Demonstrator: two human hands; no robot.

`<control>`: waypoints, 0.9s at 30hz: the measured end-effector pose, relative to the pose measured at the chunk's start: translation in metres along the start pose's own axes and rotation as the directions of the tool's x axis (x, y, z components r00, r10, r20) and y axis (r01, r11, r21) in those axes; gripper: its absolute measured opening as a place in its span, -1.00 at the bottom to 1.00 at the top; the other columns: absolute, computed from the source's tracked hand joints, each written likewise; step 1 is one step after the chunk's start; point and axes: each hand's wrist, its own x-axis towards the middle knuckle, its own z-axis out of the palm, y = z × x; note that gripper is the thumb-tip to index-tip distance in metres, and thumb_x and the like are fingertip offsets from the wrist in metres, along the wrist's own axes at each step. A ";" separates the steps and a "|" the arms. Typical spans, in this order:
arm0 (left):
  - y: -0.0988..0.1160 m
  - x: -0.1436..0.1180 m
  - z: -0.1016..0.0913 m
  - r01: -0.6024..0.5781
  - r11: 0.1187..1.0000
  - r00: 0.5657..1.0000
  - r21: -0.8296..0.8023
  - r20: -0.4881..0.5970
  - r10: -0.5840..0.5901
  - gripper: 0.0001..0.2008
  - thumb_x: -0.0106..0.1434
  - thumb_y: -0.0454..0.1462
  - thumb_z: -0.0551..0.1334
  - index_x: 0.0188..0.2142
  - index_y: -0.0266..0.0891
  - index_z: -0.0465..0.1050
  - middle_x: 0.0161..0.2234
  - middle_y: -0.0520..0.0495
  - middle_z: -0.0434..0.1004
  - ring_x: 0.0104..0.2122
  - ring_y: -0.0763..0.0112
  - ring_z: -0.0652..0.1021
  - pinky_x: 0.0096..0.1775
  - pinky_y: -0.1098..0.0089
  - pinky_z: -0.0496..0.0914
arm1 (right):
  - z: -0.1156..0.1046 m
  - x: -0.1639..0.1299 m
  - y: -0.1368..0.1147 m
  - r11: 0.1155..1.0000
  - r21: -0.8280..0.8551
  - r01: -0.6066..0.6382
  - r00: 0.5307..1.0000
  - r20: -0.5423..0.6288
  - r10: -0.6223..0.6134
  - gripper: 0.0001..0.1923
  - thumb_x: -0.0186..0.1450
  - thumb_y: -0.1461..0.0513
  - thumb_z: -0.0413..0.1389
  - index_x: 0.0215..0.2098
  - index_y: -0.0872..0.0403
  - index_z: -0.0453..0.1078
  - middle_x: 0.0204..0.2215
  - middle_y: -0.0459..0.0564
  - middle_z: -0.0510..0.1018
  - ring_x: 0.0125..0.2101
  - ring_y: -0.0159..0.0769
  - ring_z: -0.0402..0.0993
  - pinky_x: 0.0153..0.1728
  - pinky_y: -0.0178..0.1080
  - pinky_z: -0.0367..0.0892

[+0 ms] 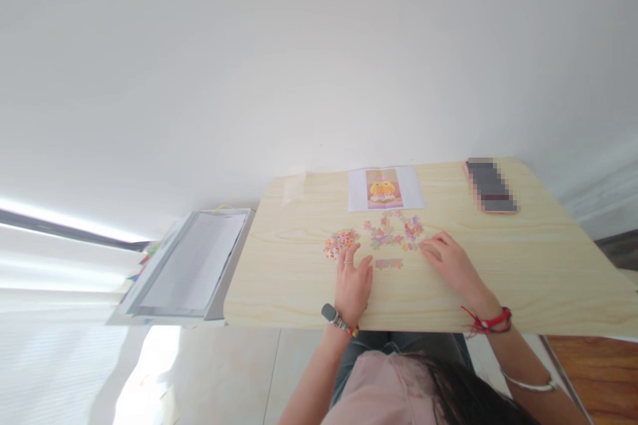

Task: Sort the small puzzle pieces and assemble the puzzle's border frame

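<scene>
My left hand (353,282) rests on the table with its fingers apart, just below a heap of small mixed jigsaw puzzle pieces (339,243). Right of its thumb lies a short strip of joined pieces (389,264). Loose pink and purple pieces (383,233) are spread farther up, with a few more on their right side (413,228). At the lower right of this spread, my right hand (451,264) has its thumb and index fingertip close together, seemingly on a puzzle piece that the fingers mostly hide.
A printed picture sheet (383,188) with a yellow character lies at the back of the wooden table (498,265). A phone (492,187) lies at the back right, and a clear plastic piece (295,188) at the back left. Papers in a tray (192,262) stand left of the table.
</scene>
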 end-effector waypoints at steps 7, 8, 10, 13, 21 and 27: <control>0.001 0.006 0.001 -0.005 1.000 1.000 0.000 0.012 0.005 -0.80 0.18 -0.42 0.12 -0.20 -0.21 0.38 0.01 -0.17 0.14 0.03 0.12 0.25 0.00 0.01 0.32 | -0.003 0.009 -0.001 1.000 -0.006 0.023 1.000 -0.011 -0.023 -0.78 0.26 0.23 -0.06 -0.30 0.08 0.42 -0.34 0.04 0.40 -0.30 -0.23 0.40 -0.21 -0.14 0.32; 0.001 0.007 0.002 -0.008 1.000 1.000 -0.001 0.012 0.008 -0.80 0.18 -0.42 0.13 -0.20 -0.21 0.38 0.01 -0.17 0.13 0.04 0.11 0.25 0.00 0.01 0.31 | -0.003 0.011 -0.002 1.000 -0.006 0.031 0.999 -0.013 -0.031 -0.78 0.26 0.24 -0.06 -0.29 0.09 0.42 -0.34 0.05 0.40 -0.29 -0.23 0.39 -0.20 -0.14 0.32; 0.001 0.009 0.004 -0.017 1.000 1.000 -0.003 0.013 0.017 -0.81 0.18 -0.42 0.13 -0.20 -0.22 0.38 0.02 -0.18 0.12 0.05 0.11 0.24 0.02 0.01 0.30 | -0.003 0.018 -0.006 0.999 -0.007 0.051 0.999 -0.009 -0.051 -0.78 0.25 0.26 -0.05 -0.28 0.09 0.43 -0.33 0.05 0.40 -0.27 -0.22 0.39 -0.19 -0.15 0.31; 0.001 0.012 0.006 -0.024 1.000 1.000 -0.007 0.017 0.024 -0.79 0.18 -0.41 0.13 -0.18 -0.22 0.38 0.02 -0.19 0.11 0.08 0.08 0.22 0.02 0.01 0.29 | -0.002 0.029 -0.012 0.997 -0.011 0.081 0.996 0.029 -0.081 -0.78 0.24 0.28 -0.04 -0.29 0.09 0.44 -0.31 0.06 0.40 -0.25 -0.22 0.38 -0.20 -0.17 0.31; 0.000 0.012 0.006 -0.006 1.000 1.000 -0.010 0.024 0.007 -0.77 0.18 -0.42 0.12 -0.17 -0.21 0.36 0.04 -0.18 0.10 0.10 0.07 0.20 0.03 0.01 0.29 | 0.005 0.069 -0.027 0.990 -0.078 0.117 0.984 0.141 -0.105 -0.81 0.22 0.32 -0.03 -0.34 0.11 0.43 -0.31 0.05 0.42 -0.31 -0.28 0.37 -0.23 -0.24 0.26; -0.001 0.008 0.008 0.004 1.000 1.000 -0.010 0.017 -0.004 -0.79 0.17 -0.43 0.12 -0.20 -0.20 0.36 0.03 -0.18 0.13 0.09 0.10 0.23 0.03 -0.03 0.27 | 0.013 0.082 -0.036 0.977 -0.148 0.153 0.970 0.213 -0.119 -0.86 0.20 0.30 0.02 -0.38 0.11 0.43 -0.34 0.03 0.42 -0.32 -0.27 0.36 -0.24 -0.23 0.23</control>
